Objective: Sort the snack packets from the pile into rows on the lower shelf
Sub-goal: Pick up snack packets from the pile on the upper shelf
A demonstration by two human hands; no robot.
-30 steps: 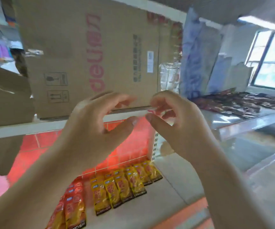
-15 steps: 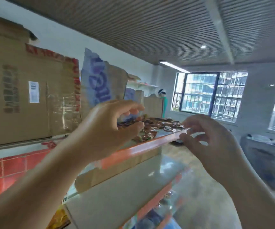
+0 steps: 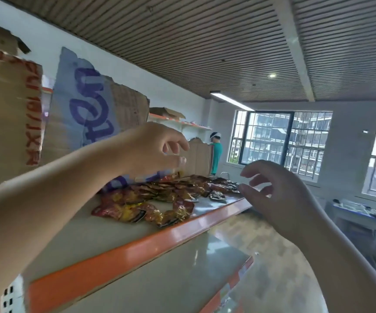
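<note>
Both my hands are up at the upper shelf [image 3: 123, 249] and neither has anything in it. My left hand [image 3: 153, 150] hangs over the pile of snack packets [image 3: 160, 197], fingers curled and loosely apart; my right hand [image 3: 273, 190] is spread wide just beside the pile's far end.

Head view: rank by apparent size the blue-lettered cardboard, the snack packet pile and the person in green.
1. blue-lettered cardboard
2. snack packet pile, though nearness inflates both
3. person in green, far off, smallest
</note>
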